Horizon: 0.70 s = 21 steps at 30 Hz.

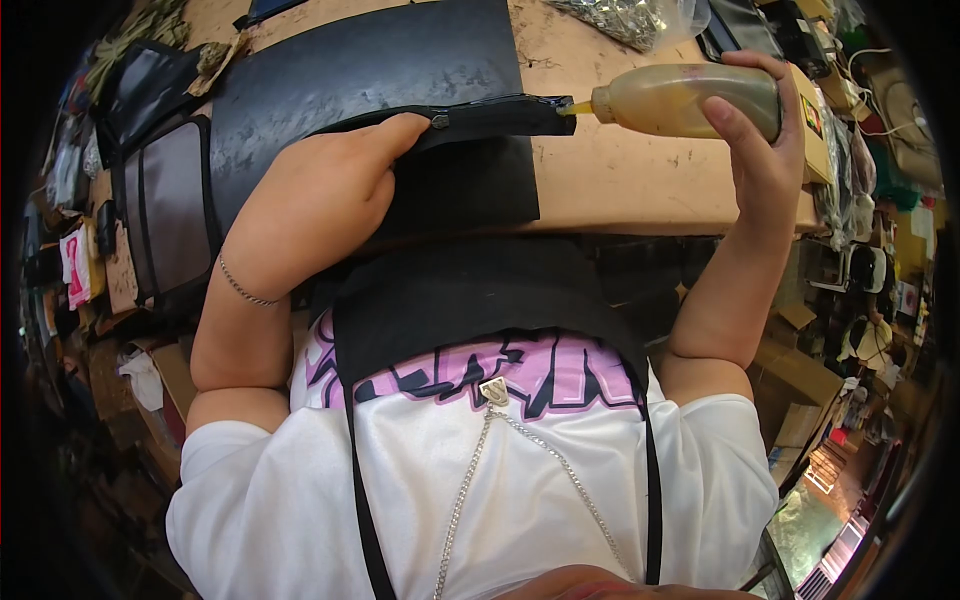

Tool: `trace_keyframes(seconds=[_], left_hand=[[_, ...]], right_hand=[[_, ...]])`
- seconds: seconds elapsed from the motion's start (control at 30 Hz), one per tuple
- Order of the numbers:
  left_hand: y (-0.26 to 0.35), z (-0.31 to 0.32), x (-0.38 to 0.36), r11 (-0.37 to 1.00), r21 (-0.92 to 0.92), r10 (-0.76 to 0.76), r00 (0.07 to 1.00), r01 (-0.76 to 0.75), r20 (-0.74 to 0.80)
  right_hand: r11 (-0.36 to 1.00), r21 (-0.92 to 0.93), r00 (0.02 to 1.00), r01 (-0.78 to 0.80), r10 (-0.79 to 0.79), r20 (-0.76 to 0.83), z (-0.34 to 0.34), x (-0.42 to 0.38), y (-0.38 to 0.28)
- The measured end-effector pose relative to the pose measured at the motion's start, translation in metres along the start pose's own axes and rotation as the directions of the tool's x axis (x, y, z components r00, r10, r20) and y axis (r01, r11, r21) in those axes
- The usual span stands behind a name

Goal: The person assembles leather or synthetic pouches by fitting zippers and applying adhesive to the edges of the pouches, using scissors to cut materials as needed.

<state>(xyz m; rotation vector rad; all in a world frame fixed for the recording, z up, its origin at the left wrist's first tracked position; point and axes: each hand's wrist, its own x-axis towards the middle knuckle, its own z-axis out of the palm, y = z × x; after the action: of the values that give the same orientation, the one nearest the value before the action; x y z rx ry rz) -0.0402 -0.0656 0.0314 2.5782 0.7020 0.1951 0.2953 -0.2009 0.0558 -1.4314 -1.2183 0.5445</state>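
My left hand (325, 185) is closed on a dark strip-like piece (500, 118), with a small round metal stud near my thumb. The piece is held up over a black sheet (370, 65) and reaches to the right. My right hand (765, 140) is wrapped round a translucent squeeze bottle (690, 98) with yellowish contents, tipped on its side. The bottle's thin yellow nozzle (577, 108) meets the right end of the strip-like piece. The fingers of my left hand beneath the piece are mostly hidden.
The tan worktable (640, 180) lies under the black sheet. A dark framed panel (170, 205) is at the left edge. At the back right stand a clear plastic bag of small metallic bits (630, 18) and a yellowish box (812, 125). Cluttered shelves line both sides.
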Motion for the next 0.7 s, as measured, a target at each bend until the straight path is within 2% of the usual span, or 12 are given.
trace_keyframes(seconds=[0.07, 0.2, 0.3, 0.37, 0.4, 0.47, 0.5, 0.57, 0.6, 0.63, 0.7], left_hand=[[-0.001, 0.001, 0.0, 1.0, 0.002, 0.004, 1.0, -0.004, -0.003], [-0.003, 0.001, 0.002, 1.0, -0.007, 0.007, 1.0, -0.007, -0.008], [-0.004, -0.003, 0.004, 1.0, -0.003, -0.014, 0.999, 0.014, 0.038], [-0.005, -0.009, 0.007, 0.984, -0.154, -0.072, 0.991, 0.089, 0.111], [-0.005, -0.012, 0.008, 0.965, -0.227, -0.098, 0.985, 0.129, 0.145], [-0.001, -0.018, 0.01, 0.801, -0.56, -0.129, 0.974, 0.213, 0.185], [0.002, -0.019, 0.011, 0.674, -0.698, -0.135, 0.969, 0.242, 0.205], [0.005, -0.014, 0.015, 0.315, -0.932, -0.009, 0.983, 0.178, 0.184], [0.007, -0.009, 0.017, 0.106, -0.983, 0.053, 0.986, 0.149, 0.155], [0.01, -0.003, 0.017, -0.057, -0.982, 0.084, 0.981, 0.181, 0.176], [0.021, 0.006, 0.018, -0.097, -0.975, 0.152, 0.971, 0.201, 0.185]], right_hand=[[0.998, -0.055, 0.999, -0.003, 0.005, 0.039, -0.001, -0.001, -0.006], [0.999, -0.049, 0.998, 0.024, -0.021, 0.055, 0.002, -0.003, -0.004], [0.993, -0.114, 0.997, 0.031, -0.022, 0.078, 0.003, -0.008, 0.001], [0.978, -0.204, 0.996, 0.042, -0.025, 0.088, -0.001, -0.009, 0.003], [0.974, -0.204, 0.995, 0.095, -0.084, 0.061, -0.006, -0.007, 0.005], [0.956, -0.209, 0.978, 0.205, -0.206, 0.015, -0.018, 0.001, 0.009], [0.977, -0.131, 0.982, 0.17, -0.179, -0.063, -0.02, 0.0, 0.003], [0.967, 0.135, 0.968, 0.216, -0.195, -0.156, -0.021, 0.002, -0.002], [0.934, 0.264, 0.961, 0.239, -0.189, -0.201, -0.019, 0.002, -0.007], [0.924, 0.285, 0.946, 0.254, -0.176, -0.271, -0.012, -0.001, -0.014], [0.941, 0.209, 0.93, 0.265, -0.192, -0.314, -0.004, -0.002, -0.02]])
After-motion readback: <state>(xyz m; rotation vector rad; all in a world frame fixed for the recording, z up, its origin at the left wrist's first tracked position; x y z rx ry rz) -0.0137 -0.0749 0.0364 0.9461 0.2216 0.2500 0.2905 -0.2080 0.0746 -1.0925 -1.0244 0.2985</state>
